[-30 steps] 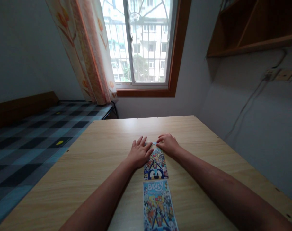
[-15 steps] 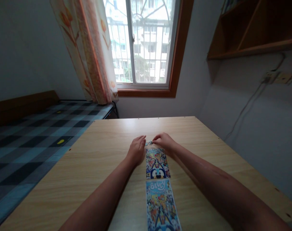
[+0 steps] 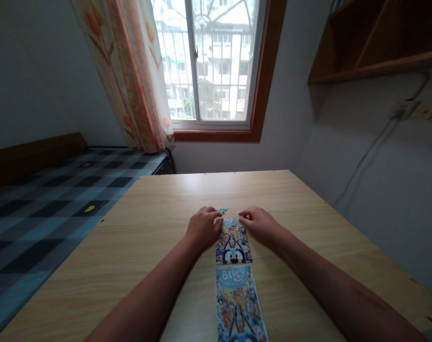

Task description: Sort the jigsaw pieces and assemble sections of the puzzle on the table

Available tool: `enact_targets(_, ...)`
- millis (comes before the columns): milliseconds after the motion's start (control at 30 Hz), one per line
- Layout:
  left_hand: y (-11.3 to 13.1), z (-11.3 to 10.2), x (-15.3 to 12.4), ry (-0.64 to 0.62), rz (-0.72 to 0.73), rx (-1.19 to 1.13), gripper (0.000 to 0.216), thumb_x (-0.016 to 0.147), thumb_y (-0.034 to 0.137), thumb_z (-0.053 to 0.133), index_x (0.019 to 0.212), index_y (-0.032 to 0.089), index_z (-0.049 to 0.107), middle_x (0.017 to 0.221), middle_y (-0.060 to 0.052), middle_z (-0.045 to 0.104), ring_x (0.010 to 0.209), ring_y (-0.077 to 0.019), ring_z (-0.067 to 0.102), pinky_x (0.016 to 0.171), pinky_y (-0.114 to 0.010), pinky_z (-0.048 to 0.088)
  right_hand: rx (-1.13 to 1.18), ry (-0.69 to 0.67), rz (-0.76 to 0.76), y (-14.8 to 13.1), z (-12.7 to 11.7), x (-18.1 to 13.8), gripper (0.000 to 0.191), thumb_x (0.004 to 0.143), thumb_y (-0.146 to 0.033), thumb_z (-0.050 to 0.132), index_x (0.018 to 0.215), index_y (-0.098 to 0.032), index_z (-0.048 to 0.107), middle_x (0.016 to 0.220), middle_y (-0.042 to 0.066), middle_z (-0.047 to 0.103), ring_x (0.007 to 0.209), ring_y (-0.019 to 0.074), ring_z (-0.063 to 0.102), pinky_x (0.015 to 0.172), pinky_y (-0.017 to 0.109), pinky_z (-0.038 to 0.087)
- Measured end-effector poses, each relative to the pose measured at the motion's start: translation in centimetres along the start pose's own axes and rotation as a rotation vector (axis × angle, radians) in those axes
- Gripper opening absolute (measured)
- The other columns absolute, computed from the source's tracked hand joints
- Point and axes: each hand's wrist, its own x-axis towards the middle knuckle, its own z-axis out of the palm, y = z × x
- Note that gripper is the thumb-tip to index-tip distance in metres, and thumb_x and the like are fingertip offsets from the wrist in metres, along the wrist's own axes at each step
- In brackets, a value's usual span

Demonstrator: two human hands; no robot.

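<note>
- Although most of the multicoloured rectangular picture panel with a blue dog face [image 3: 233,249] is seen laid flat, its far corners are crowded by fingers, so completeness there cannot be confirmed.
- The work is judged well advanced: the near part of the panel is filled with print from side to side, and the dog face is formed at its near edge.
- What is left is suggested by the small bluish loose pieces [image 3: 222,210], seen off the panel just beyond its far edge; their number cannot be made out.
- The pale blue printed sheet lettered "BLUEY" [image 3: 239,304] is laid nearer than the panel, separated by a narrow strip of the pale wood-grained bench [image 3: 158,247].
- The panel is placed between the hands. The left hand [image 3: 203,229] is curled at its far left corner, beside the pieces; whether anything is gripped cannot be told.
- The right hand [image 3: 260,225] is held narrow at the far right corner, thumb and fingertips close together; anything pinched cannot be told.
</note>
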Motion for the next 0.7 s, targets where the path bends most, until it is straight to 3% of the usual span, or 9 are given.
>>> enact_targets(133, 0.5, 0.0, -0.2, -0.122, 0.050, 0.107, 0.017, 0.090, 0.029, 0.058, 0.092, 0.022, 0.073, 0.099, -0.008, 0.069, 0.097, -0.0249, 0.058, 0.081, -0.035, 0.048, -0.163, 0.067, -0.068, -0.8, 0.9, -0.5, 0.029, 0.092, -0.040, 0.059, 0.112, -0.026, 0.075, 0.103, 0.008, 0.068, 0.100, 0.0191, 0.058, 0.089, 0.029, 0.041)
enact_targets(233, 0.6, 0.0, -0.1, -0.145, 0.047, 0.119, 0.017, 0.092, 0.027, 0.056, 0.091, 0.022, 0.072, 0.099, -0.008, 0.068, 0.098, -0.0248, 0.057, 0.083, -0.035, 0.048, -0.197, 0.070, -0.074, -1.2, 1.2, -0.4, 0.024, 0.092, -0.038, 0.061, 0.109, -0.028, 0.075, 0.103, 0.007, 0.066, 0.102, 0.0199, 0.055, 0.089, 0.030, 0.039)
enact_targets(467, 0.5, 0.2, 0.0, -0.124, 0.011, 0.060, 0.013, 0.089, 0.025, 0.061, 0.094, 0.020, 0.072, 0.100, -0.007, 0.068, 0.098, -0.0236, 0.058, 0.087, -0.035, 0.047, -0.071, 0.119, -0.083, -0.9, 1.5, -0.3, 0.018, 0.087, -0.030, 0.068, 0.103, -0.025, 0.074, 0.104, 0.005, 0.067, 0.104, 0.0190, 0.056, 0.092, 0.030, 0.039)
enact_targets(700, 0.0, 0.3, 0.1, -0.102, -0.060, 0.000, 0.010, 0.088, 0.024, 0.063, 0.091, 0.022, 0.072, 0.094, -0.005, 0.069, 0.086, -0.0203, 0.061, 0.078, -0.031, 0.046, 0.042, 0.151, -0.117, -0.1, 1.7, -0.2, 0.009, 0.086, -0.022, 0.067, 0.093, -0.022, 0.074, 0.093, 0.002, 0.070, 0.091, 0.0148, 0.059, 0.086, 0.026, 0.040)
